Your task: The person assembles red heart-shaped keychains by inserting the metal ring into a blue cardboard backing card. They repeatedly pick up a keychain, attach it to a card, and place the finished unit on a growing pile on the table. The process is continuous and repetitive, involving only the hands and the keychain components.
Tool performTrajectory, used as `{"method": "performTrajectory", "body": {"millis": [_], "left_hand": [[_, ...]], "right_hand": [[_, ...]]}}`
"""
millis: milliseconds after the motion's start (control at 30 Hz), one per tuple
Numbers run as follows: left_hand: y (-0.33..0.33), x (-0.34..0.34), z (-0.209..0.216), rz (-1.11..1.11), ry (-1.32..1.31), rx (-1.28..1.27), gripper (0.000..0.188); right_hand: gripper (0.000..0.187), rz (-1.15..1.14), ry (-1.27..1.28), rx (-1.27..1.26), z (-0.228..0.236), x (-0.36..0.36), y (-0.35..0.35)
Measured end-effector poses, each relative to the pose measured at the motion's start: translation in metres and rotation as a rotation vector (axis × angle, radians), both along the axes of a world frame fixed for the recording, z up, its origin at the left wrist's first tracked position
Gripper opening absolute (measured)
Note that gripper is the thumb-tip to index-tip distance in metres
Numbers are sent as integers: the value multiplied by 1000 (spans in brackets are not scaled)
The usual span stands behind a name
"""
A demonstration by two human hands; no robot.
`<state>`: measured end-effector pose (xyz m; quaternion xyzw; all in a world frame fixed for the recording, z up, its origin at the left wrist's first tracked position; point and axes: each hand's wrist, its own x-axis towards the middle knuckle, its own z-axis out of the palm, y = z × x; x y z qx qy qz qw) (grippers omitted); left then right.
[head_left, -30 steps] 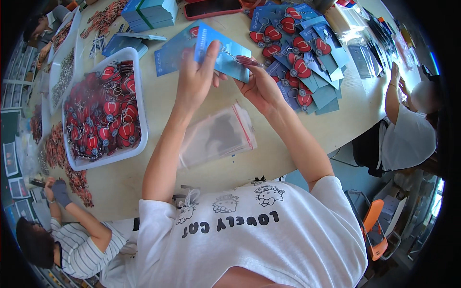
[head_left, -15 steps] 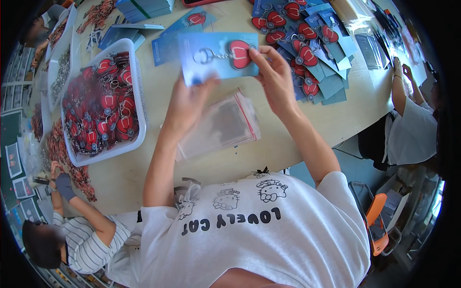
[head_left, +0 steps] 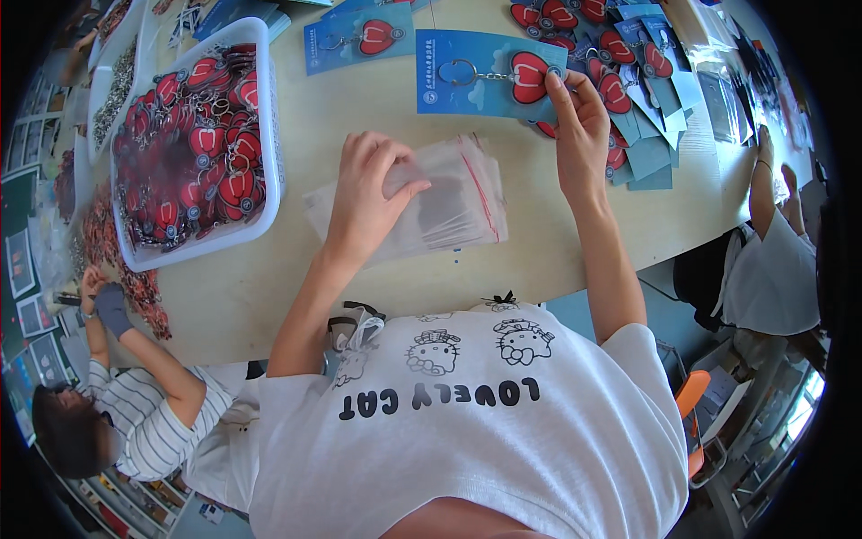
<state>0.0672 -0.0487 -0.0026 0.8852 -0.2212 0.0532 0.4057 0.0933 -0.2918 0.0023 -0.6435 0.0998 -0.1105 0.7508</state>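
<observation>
My right hand (head_left: 584,135) pinches a blue card (head_left: 444,97) by its right end, together with the red keychain (head_left: 529,77) lying on it. The keychain's ring and chain stretch leftward over the card. My left hand (head_left: 368,184) is over the left part of a stack of clear plastic bags (head_left: 458,207) with a red strip along one side. Its thumb stands apart from the curled fingers, and I see nothing between them. Whether those fingers touch the top bag I cannot tell. Beyond the bags lies another blue card (head_left: 328,58) with a red keychain (head_left: 377,36).
A white bin (head_left: 272,153) full of red keychains stands left. Many carded keychains (head_left: 615,94) are heaped at the far right, beside clear packaging (head_left: 723,103). One person in stripes (head_left: 171,422) works at left, another in white (head_left: 770,278) at right.
My left hand has let go of the card and come down over the bags. My right hand has carried the card and keychain to the right. The whole view has shifted slightly.
</observation>
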Motion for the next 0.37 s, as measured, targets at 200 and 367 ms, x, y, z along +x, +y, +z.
{"method": "performTrajectory", "body": {"millis": [200, 367], "left_hand": [[9, 2, -3, -14, 280, -174, 21], [18, 10, 7, -87, 254, -212, 19]], "right_hand": [[20, 19, 25, 56, -5, -8, -14], [18, 41, 7, 60, -17, -12, -22]]}}
